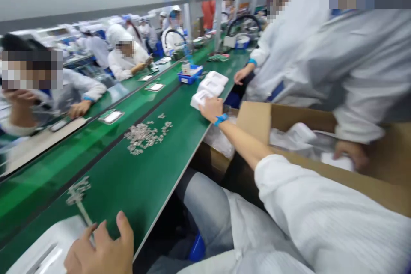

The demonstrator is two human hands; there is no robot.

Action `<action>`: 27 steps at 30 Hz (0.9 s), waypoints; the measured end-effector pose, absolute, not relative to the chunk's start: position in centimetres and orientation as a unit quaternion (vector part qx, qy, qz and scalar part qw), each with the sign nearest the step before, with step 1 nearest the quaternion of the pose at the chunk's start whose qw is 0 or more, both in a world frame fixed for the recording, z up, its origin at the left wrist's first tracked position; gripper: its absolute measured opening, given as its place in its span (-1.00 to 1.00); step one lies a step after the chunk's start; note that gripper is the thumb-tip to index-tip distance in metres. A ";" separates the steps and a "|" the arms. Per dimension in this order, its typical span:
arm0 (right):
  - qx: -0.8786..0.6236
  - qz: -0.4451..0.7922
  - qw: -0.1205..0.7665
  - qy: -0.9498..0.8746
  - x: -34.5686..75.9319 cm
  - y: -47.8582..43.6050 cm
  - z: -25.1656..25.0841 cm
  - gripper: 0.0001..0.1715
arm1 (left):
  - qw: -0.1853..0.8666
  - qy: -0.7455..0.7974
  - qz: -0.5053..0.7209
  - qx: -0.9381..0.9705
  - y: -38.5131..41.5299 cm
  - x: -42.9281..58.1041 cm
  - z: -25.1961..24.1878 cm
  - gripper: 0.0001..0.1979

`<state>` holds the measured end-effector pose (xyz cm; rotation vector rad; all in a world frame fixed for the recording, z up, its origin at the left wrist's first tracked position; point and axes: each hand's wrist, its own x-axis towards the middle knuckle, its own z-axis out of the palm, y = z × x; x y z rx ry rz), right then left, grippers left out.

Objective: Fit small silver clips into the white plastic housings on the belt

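My right hand (212, 109), with a blue band at the wrist, reaches across the green bench (154, 184). Its fingers are closed on the near edge of a white plastic housing (199, 97). Two similar white housings (214, 82) stand right behind that one. At the lower left, my left hand (102, 244) has its fingers apart beside a larger white plastic piece (48, 248); whether they touch is unclear. A thin pale strip (84, 213) runs from near its fingers to a small clump of metallic-looking parts (78, 190).
A pile of small parts (144, 137) lies mid-bench. Farther back is a blue tray (190, 75). Flat white-faced pieces (111, 116) lie along the bright green strip. At right, a co-worker's hand (351, 154) is in a cardboard box (302, 158) holding wrapped white pieces. Other people sit opposite.
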<state>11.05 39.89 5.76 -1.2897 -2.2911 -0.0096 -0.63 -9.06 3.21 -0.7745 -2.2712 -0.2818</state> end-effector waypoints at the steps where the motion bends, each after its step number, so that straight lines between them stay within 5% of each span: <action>1: -0.460 -0.010 0.241 -0.855 10.9 38.4 5.9 -0.40 | 0.349 -0.857 -0.119 -0.360 -7.5 -1.0 2.9 -0.75; 9: -0.335 0.077 0.185 -0.921 7.4 21.9 8.2 -0.12 | 0.292 -0.751 -0.180 -0.564 -1.7 -1.2 2.1 -0.48; 14: -0.160 0.162 0.106 -0.968 4.4 14.8 11.2 -0.15 | 0.253 -0.751 -0.180 -0.583 -3.1 0.0 2.6 -0.45; 20: -0.125 0.113 0.202 -0.965 -2.3 20.7 12.8 -0.51 | 0.200 -0.808 -0.184 -0.524 -2.9 0.7 3.3 -0.58; 27: -0.185 0.080 0.078 -0.976 -5.3 32.5 9.7 -0.80 | 0.244 -0.823 -0.223 -0.463 -2.6 0.7 2.8 -0.73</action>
